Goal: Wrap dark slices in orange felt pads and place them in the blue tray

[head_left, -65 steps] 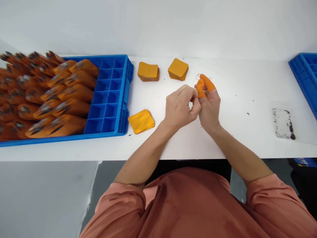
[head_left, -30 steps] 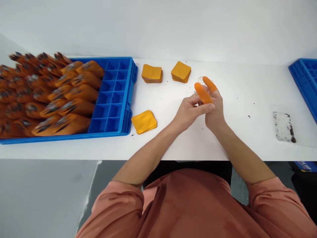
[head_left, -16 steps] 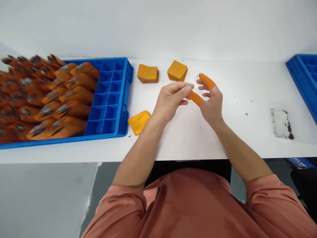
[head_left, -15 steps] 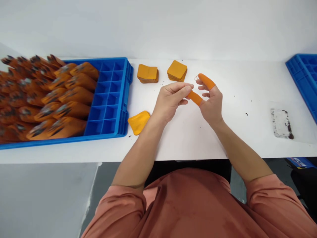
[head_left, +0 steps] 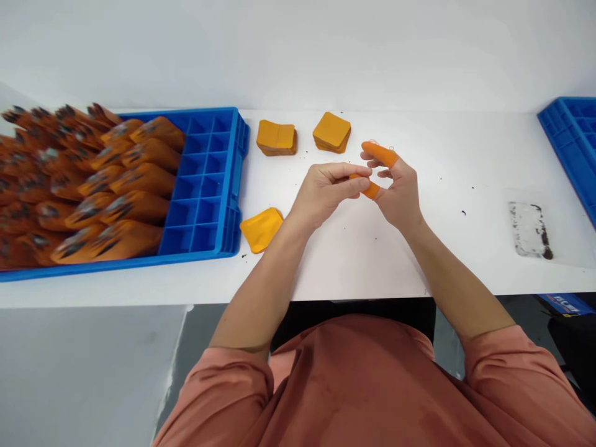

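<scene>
Above the middle of the white table, my left hand (head_left: 323, 189) has its thumb and fingers closed around the tip of my right thumb, which wears an orange finger cot (head_left: 371, 190). A second finger cot (head_left: 379, 153) covers the index finger of my right hand (head_left: 401, 191). That index finger points left, apart from the thumb, and the other right fingers are partly curled behind. Fine thread-like loops show beside the index finger; what they belong to is unclear. A yellow cloth square (head_left: 261, 230) lies by my left forearm.
Two stacks of yellow cloth squares, a left stack (head_left: 276, 138) and a right stack (head_left: 331, 131), stand farther back. A blue divided crate (head_left: 236, 180) on the left holds many orange pouches (head_left: 139, 180). Another blue crate (head_left: 565, 146) and a stained clear sheet (head_left: 531, 230) are at right.
My left hand has moved slightly right and down along the finger cot on my right thumb. My right index finger has tilted flatter and shifted left.
</scene>
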A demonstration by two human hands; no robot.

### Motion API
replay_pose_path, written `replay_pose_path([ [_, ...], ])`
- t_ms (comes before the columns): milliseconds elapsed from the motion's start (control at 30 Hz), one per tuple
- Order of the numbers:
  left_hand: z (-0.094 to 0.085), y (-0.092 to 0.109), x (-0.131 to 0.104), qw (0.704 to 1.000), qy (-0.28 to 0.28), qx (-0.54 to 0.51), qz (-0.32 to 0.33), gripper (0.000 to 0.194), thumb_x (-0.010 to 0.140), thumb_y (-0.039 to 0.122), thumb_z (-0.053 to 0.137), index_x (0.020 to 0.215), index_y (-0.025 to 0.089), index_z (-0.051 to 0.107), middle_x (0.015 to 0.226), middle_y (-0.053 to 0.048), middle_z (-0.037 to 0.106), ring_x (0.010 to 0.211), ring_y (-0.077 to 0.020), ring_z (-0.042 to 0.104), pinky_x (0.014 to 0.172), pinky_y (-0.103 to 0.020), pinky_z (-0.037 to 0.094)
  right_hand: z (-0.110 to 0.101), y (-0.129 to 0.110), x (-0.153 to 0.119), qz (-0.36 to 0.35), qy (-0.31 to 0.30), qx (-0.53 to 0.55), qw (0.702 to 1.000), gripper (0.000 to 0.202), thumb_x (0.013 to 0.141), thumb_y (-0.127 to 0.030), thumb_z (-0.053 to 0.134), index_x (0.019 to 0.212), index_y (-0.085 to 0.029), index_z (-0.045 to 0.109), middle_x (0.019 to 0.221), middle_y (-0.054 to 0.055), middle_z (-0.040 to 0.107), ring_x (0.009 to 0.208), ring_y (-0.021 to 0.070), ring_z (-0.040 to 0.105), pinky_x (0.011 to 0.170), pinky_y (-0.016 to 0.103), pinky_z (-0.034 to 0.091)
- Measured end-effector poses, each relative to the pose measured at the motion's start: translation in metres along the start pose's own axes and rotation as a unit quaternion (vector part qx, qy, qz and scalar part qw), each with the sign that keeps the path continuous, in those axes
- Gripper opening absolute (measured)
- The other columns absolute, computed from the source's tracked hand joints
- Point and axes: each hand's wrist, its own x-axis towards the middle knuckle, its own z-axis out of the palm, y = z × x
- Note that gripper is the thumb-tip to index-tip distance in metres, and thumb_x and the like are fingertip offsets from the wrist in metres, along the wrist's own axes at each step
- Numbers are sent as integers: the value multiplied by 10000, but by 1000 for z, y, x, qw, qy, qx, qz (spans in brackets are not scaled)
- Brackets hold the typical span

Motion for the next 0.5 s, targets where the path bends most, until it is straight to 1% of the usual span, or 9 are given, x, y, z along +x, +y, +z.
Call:
replay_pose_path([
  [33, 0, 0, 0, 1000, -8, -5, 4, 196, 872, 341, 921, 1051, 265, 911, 933, -29, 838, 855, -181, 789, 783, -352, 683, 1, 0, 0, 4, -2, 3, 1000, 618, 864, -637, 914, 1412, -394, 764, 1374, 23, 800, 1220, 293, 714, 1092, 563, 606],
  [100, 2, -2, -1, 999, -27, -19, 15, 303, 839, 318, 946, 1134, 270, 897, 995, -35, 850, 905, -198, 813, 815, -363, 695, 3, 0, 0, 17, 0, 20, 1000, 599, 876, -662, 895, 1393, -385, 774, 1364, 28, 802, 1257, 301, 721, 1101, 571, 612],
  [167, 5, -3, -1, 998, -45, -40, 21, 423, 818, 307, 960, 1229, 272, 867, 1100, -51, 860, 992, -221, 834, 843, -365, 701, 5, 0, 1, 36, 3, 58, 998, 570, 910, -677, 850, 1381, -363, 778, 1360, 37, 796, 1294, 305, 726, 1099, 570, 631],
  [233, 10, -5, 0, 996, -52, -67, 16, 471, 821, 310, 950, 1277, 278, 839, 1175, -60, 859, 1043, -226, 836, 844, -353, 696, 8, -1, 1, 55, 3, 107, 993, 556, 936, -676, 814, 1376, -339, 773, 1360, 49, 788, 1313, 303, 729, 1078, 550, 661],
  [300, 15, -7, 0, 994, -48, -98, -6, 456, 830, 322, 933, 1272, 287, 829, 1194, -55, 858, 1043, -211, 828, 823, -330, 680, 11, -3, 1, 83, -5, 149, 985, 560, 943, -670, 800, 1383, -325, 761, 1359, 60, 782, 1325, 300, 730, 1060, 526, 683],
  [367, 20, -9, -1, 990, -53, -123, -35, 405, 832, 343, 929, 1221, 283, 832, 1160, -48, 856, 1021, -197, 817, 810, -320, 666, 14, -6, 0, 123, -19, 176, 976, 579, 944, -672, 790, 1396, -312, 751, 1353, 73, 784, 1314, 302, 740, 1028, 512, 700],
  [433, 23, -9, -2, 986, -72, -141, -55, 335, 835, 372, 929, 1141, 268, 843, 1090, -42, 848, 990, -192, 805, 815, -331, 659, 17, -8, -2, 163, -32, 193, 967, 609, 938, -687, 782, 1400, -293, 750, 1338, 87, 793, 1251, 302, 766, 962, 498, 717],
  [500, 22, -7, -3, 982, -94, -150, -61, 284, 820, 381, 940, 1061, 259, 854, 1005, -32, 831, 934, -188, 786, 813, -348, 652, 18, -11, -3, 162, -32, 169, 972, 664, 923, -741, 765, 1381, -259, 762, 1265, 102, 813, 1127, 296, 795, 861, 476, 723],
])
